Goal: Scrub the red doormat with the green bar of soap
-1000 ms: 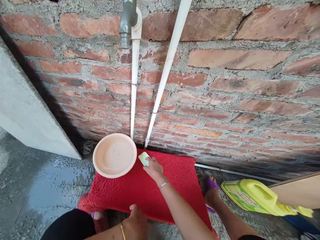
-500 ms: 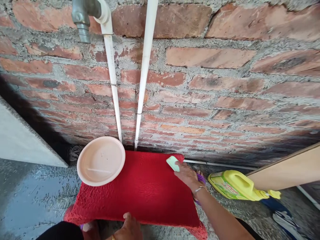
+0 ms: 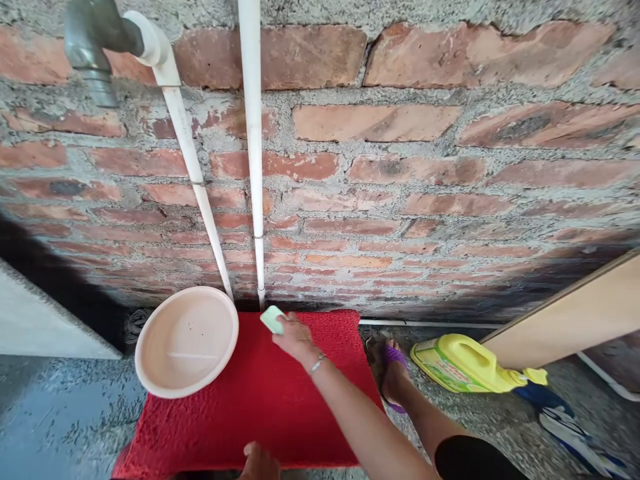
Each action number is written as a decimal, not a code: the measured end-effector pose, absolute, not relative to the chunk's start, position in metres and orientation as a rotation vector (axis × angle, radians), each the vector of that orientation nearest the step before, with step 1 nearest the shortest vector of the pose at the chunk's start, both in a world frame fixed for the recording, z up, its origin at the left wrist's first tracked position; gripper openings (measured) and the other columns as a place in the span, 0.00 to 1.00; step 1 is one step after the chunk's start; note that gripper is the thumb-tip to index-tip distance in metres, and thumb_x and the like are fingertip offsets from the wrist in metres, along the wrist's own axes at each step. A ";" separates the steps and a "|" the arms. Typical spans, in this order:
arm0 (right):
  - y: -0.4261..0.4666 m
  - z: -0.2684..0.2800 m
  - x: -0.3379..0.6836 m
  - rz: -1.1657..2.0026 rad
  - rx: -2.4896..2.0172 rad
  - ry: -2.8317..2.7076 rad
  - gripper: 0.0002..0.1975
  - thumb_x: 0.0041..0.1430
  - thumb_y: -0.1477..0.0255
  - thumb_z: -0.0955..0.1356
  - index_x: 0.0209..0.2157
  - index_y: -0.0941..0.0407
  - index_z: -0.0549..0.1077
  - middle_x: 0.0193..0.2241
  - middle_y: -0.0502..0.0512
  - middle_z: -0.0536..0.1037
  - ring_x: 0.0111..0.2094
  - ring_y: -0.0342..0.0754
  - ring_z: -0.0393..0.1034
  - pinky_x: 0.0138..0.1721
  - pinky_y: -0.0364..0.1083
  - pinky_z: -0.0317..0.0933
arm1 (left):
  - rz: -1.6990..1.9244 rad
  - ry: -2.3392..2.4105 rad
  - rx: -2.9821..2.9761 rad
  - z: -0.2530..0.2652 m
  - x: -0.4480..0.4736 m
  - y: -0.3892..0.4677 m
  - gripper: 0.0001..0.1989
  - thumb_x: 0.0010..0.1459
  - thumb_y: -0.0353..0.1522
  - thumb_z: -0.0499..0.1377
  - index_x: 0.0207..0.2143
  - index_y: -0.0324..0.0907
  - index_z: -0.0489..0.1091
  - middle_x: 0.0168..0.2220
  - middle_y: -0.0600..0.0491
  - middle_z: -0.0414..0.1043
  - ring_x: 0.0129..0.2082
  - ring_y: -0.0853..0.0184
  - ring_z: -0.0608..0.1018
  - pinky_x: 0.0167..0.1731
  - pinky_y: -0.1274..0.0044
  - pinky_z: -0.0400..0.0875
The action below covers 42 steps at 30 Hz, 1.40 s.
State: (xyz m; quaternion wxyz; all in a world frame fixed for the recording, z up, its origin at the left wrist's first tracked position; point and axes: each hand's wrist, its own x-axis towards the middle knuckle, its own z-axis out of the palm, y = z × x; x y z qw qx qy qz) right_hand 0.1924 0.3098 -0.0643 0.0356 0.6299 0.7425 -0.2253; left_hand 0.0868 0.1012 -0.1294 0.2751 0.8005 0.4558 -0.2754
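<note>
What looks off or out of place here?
The yellow jug lies on its side on the gritty floor instead of standing. The pink basin sits half on the red mat, overhanging its left corner. Right hand holds a green bar on the mat.

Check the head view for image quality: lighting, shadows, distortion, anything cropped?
Head view: even daylight, no glare; a dark shadow band runs along the wall base; wide-angle bend curves the white pipes and brick lines; the picture is sharp on the right hand, the green sponge and the red mat; the left hand is cut off by the bottom edge.
</note>
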 end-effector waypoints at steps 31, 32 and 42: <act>0.272 -0.078 0.184 -0.814 1.833 2.307 0.28 0.54 0.67 0.68 0.58 0.51 0.69 0.53 0.58 0.69 0.52 0.53 0.68 0.53 0.46 0.57 | -0.789 1.188 2.387 -0.072 0.064 0.091 0.18 0.57 0.25 0.55 0.47 0.35 0.78 0.44 0.35 0.79 0.44 0.48 0.78 0.46 0.56 0.65; 0.273 -0.081 0.167 -0.811 1.764 2.344 0.28 0.54 0.68 0.68 0.58 0.52 0.69 0.52 0.59 0.69 0.51 0.53 0.68 0.53 0.46 0.57 | -0.787 1.160 2.382 -0.068 0.062 0.092 0.17 0.57 0.25 0.55 0.47 0.34 0.78 0.44 0.34 0.78 0.44 0.47 0.78 0.46 0.56 0.65; 0.273 -0.080 0.222 -0.663 1.881 2.252 0.28 0.55 0.71 0.65 0.58 0.52 0.69 0.54 0.61 0.69 0.50 0.56 0.68 0.51 0.49 0.57 | -0.706 1.099 2.441 -0.053 0.049 0.096 0.17 0.58 0.25 0.54 0.47 0.30 0.76 0.44 0.33 0.78 0.43 0.48 0.78 0.47 0.57 0.64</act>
